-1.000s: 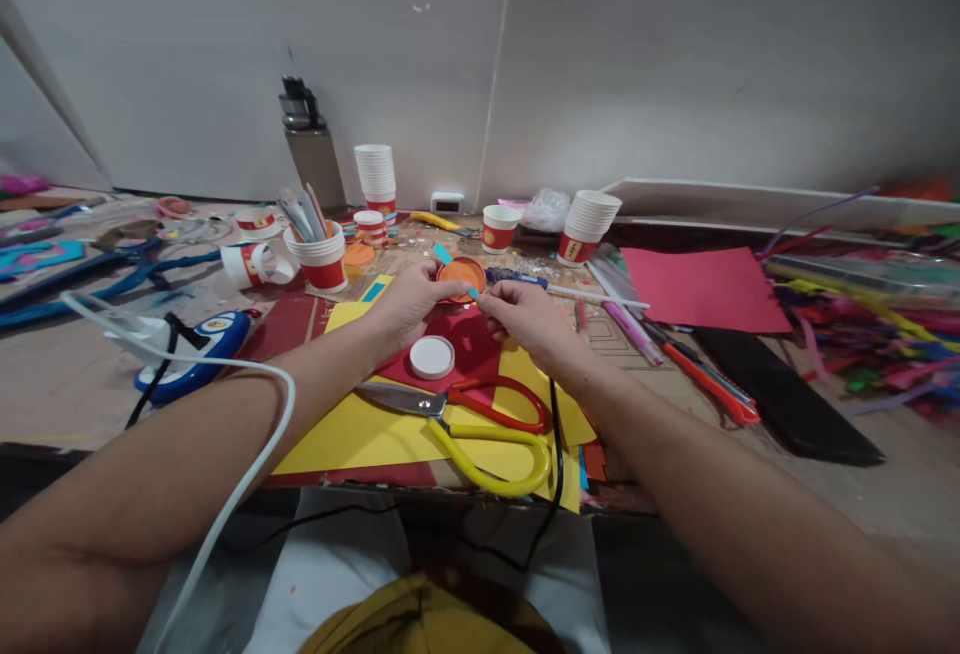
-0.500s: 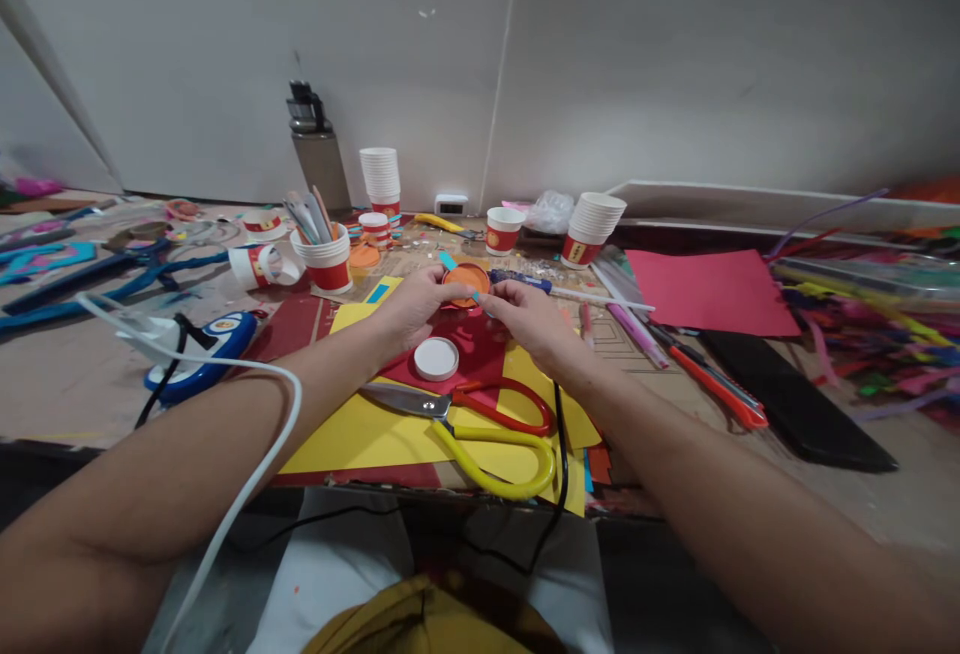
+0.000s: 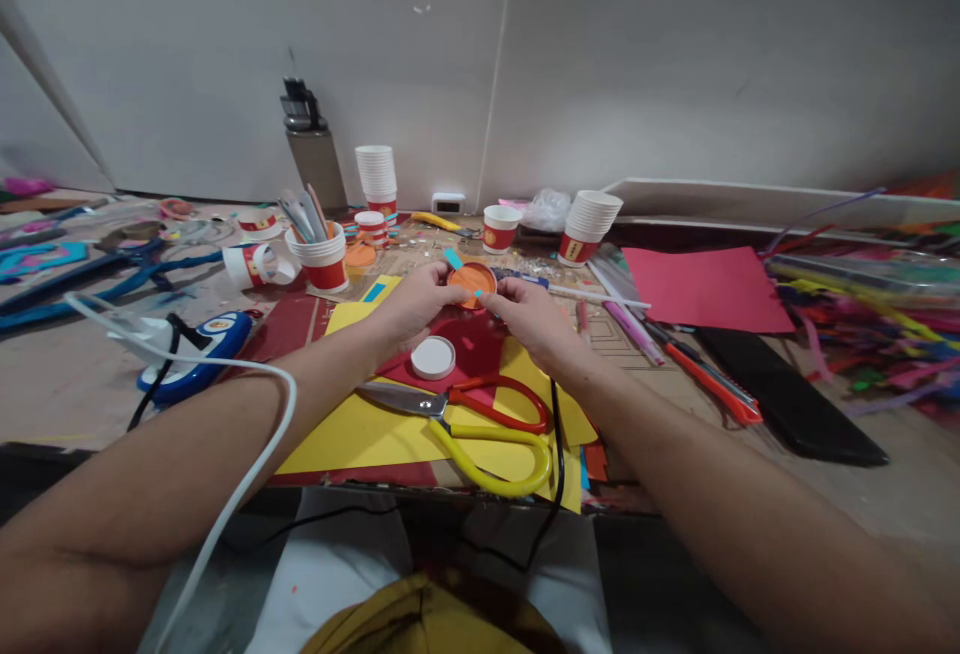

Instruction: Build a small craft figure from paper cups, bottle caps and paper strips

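Between both hands is a small round piece [image 3: 472,279] with an orange face and a dark red rim, perhaps a cut-down paper cup. My left hand [image 3: 421,302] is closed on its left edge. A light blue paper strip [image 3: 454,259] sticks out past its upper left rim. My right hand [image 3: 529,317] is closed at the right edge, with its thumb by a small blue bit [image 3: 478,294] on the orange face. Under the hands lie a white round cap [image 3: 433,358], red paper [image 3: 480,339], yellow paper [image 3: 330,439] and scissors with red and yellow handles [image 3: 487,424].
Paper cup stacks [image 3: 375,174] [image 3: 592,219] stand at the back, and a cup of pens [image 3: 324,259] is at the left. A blue glue gun-like device [image 3: 202,354] with a white cable lies left. Right are a red utility knife [image 3: 720,384] and a black slab [image 3: 791,399].
The orange round piece has shifted slightly, and more of its face shows between my fingers. The hands stay around it; the whole view has moved a little.
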Motion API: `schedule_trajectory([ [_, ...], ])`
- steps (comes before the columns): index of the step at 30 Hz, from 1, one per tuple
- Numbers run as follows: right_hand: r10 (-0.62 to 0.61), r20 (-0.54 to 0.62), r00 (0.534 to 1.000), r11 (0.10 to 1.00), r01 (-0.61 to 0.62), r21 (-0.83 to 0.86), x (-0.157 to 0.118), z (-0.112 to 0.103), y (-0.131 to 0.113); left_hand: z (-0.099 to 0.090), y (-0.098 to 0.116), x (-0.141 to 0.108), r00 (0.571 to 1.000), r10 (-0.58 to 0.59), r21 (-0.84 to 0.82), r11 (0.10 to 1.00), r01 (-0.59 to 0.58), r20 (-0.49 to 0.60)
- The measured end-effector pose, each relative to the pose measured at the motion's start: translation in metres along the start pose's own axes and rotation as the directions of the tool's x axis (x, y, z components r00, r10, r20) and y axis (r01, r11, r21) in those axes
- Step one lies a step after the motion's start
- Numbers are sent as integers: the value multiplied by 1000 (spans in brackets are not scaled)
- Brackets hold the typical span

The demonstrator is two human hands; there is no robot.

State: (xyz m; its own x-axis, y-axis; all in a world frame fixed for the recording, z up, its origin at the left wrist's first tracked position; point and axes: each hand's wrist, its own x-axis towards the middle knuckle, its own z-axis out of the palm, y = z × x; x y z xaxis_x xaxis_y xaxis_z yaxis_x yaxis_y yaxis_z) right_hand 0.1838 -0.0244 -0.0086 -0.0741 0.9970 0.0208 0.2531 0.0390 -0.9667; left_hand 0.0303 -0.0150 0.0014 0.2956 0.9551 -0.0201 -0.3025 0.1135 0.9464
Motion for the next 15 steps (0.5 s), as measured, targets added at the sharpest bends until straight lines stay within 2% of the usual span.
schedule_trajectory([
  [9,12,50,999,999,-14,45,-2,-3,-6,-3,4,2,1000,3,10,1000,-3,-6],
  [15,116,16,993,978,-117,171,-1,-8,-11,-4,5,4,997,-25,5,1000,25,-70],
])
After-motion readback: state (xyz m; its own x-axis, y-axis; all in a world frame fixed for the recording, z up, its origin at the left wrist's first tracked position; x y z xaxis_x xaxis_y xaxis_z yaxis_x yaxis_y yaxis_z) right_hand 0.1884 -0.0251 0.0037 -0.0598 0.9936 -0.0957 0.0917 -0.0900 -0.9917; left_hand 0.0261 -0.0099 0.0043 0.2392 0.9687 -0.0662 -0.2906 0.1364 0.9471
